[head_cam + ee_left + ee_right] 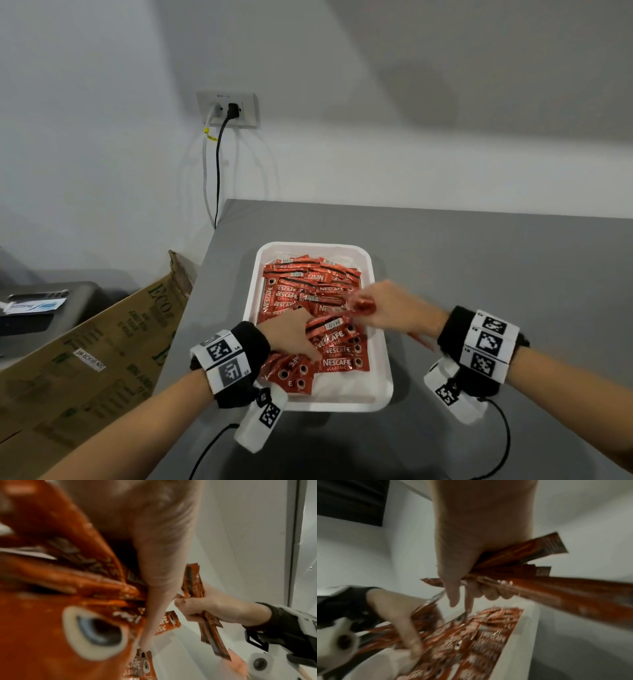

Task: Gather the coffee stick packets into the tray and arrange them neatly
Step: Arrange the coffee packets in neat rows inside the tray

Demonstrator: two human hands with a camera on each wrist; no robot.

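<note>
Red Nescafé stick packets lay jumbled in the white tray, my left hand and right hand each clutching a fanned fistful over it, so I feared sticks slipping past its rim.

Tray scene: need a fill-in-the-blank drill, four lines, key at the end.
1. The red coffee stick packets lie piled in a ____ tray.
2. The right hand grips a bundle of ____ above the pile.
3. The left hand rests on packets inside the ____.
4. The tray stands on a ____ table.
Missing words: white; packets; tray; grey.
</note>
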